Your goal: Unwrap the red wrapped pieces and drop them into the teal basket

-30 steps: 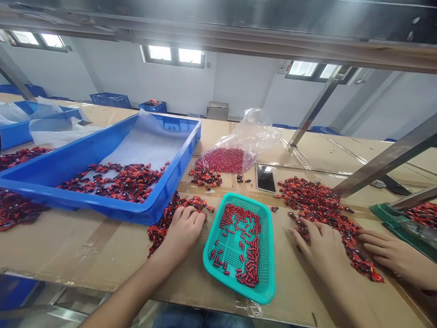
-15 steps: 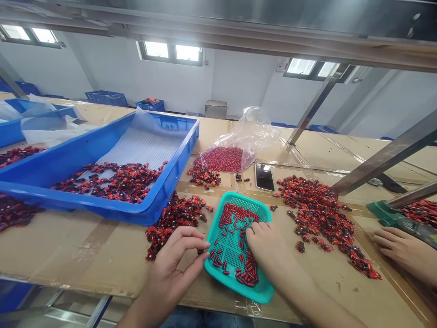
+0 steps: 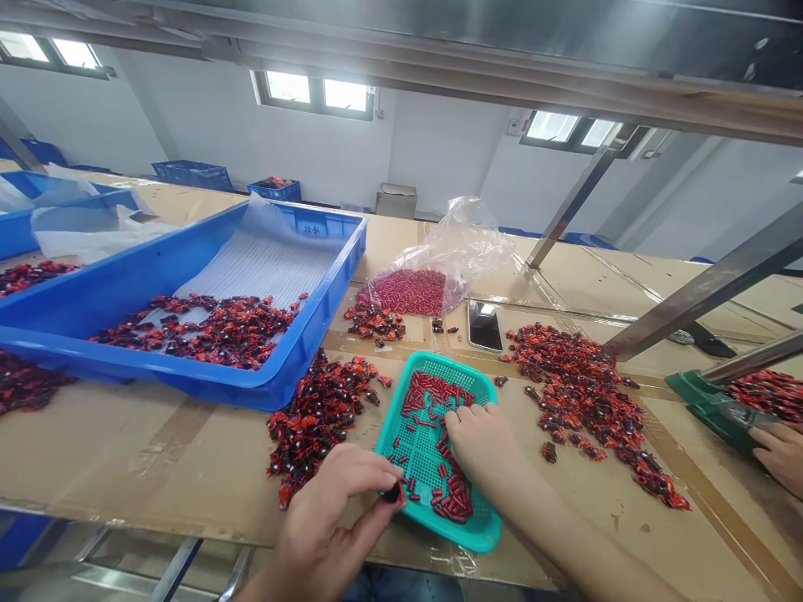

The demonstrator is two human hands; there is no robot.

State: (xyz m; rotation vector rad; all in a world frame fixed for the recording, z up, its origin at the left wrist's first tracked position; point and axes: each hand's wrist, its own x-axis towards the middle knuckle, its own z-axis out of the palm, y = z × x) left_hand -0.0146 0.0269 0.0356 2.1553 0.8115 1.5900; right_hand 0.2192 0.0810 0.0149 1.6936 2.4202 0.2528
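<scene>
My left hand (image 3: pixel 339 510) pinches a small red-and-black part (image 3: pixel 393 494) between thumb and fingers at the near left edge of a teal mesh basket (image 3: pixel 483 527). My right hand (image 3: pixel 486 443) rests inside that basket, fingers curled down among the red capsule-shaped pieces (image 3: pixel 455 500); whether it grips one I cannot tell. A pile of red-and-black parts (image 3: pixel 317 414) lies just left of the basket. A longer spread of the same parts (image 3: pixel 583 401) lies to the right.
A large blue tray (image 3: pixel 188 380) with more parts stands at the left. A clear bag of red capsules (image 3: pixel 414 288) and a phone (image 3: pixel 484 326) lie behind the basket. Another person's hand (image 3: pixel 781 456) works by a green tool (image 3: pixel 708 405) at the far right.
My right hand left the right pile and went into the teal basket. My left hand lifted off the left pile with a part and drew back to the basket's near edge.
</scene>
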